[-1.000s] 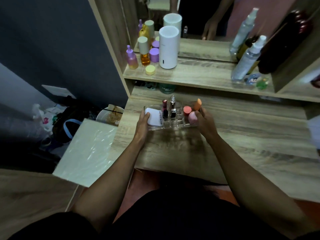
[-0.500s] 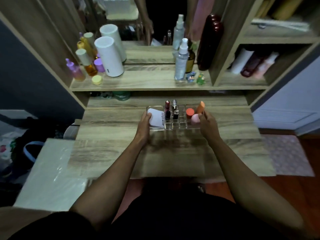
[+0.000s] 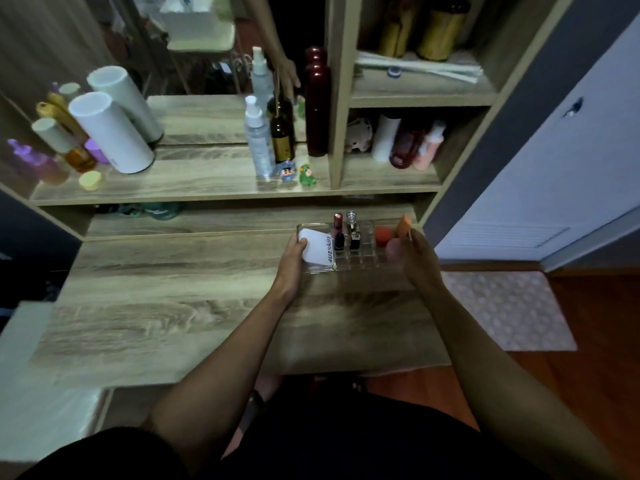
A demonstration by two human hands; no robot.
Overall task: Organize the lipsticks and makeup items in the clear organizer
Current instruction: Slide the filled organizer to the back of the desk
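Bench [image 3: 173,306]: wood grain, bare in front; clear organizer [image 3: 341,263] sits at far right part.
Left hand [image 3: 292,261]: fingers clamped on organizer's left end, thumb on white compact [image 3: 317,249].
Right hand [image 3: 417,261]: fingers closed on organizer's right end.
Organizer contents: compact left; two lipsticks [image 3: 338,230] upright mid-slots; red, pink, orange sponges [image 3: 382,235] right.
Shelf [image 3: 194,183] behind: white cylinder [image 3: 110,133], spray bottle [image 3: 259,140].

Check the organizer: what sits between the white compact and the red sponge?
In the head view, two upright lipsticks: a red-capped lipstick next to the white compact, then a silver-topped lipstick, then empty slots before the red sponge.
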